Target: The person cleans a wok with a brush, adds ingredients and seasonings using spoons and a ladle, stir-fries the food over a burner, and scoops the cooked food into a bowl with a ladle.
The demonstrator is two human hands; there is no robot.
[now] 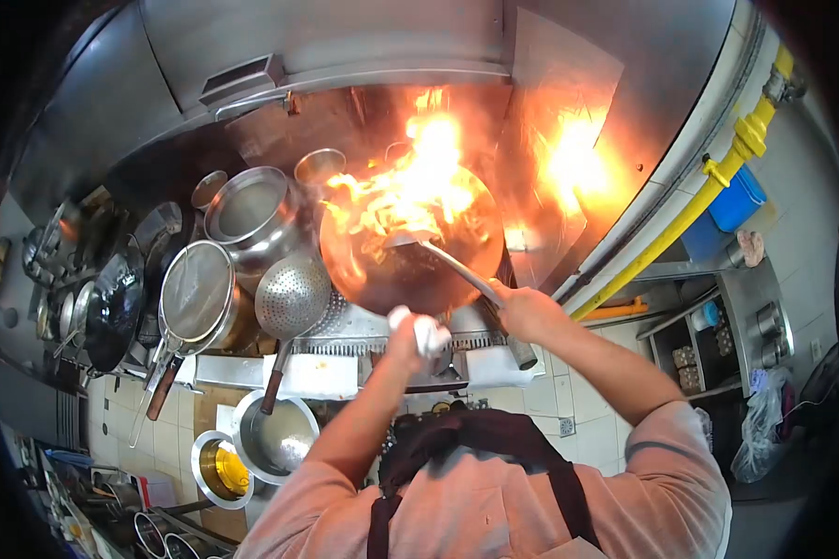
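Note:
A large wok (396, 284) sits over the stove, with bright flames (433, 149) rising out of it across pieces of food. My right hand (529, 315) is closed around the handle of a long metal ladle (461, 270). The ladle's head lies among the food, partly lost in the glare. At the wok's near edge, my left hand (402, 345) is closed on a folded white cloth (431, 336). Whether the cloth wraps a wok handle is hidden from me.
Left of the wok stand a metal pot (247, 210), a perforated skimmer (292, 296) and a mesh strainer (197, 291). A bowl of yellow oil (226, 469) and a steel pot (276, 436) are lower left. A yellow gas pipe (667, 240) runs along the right.

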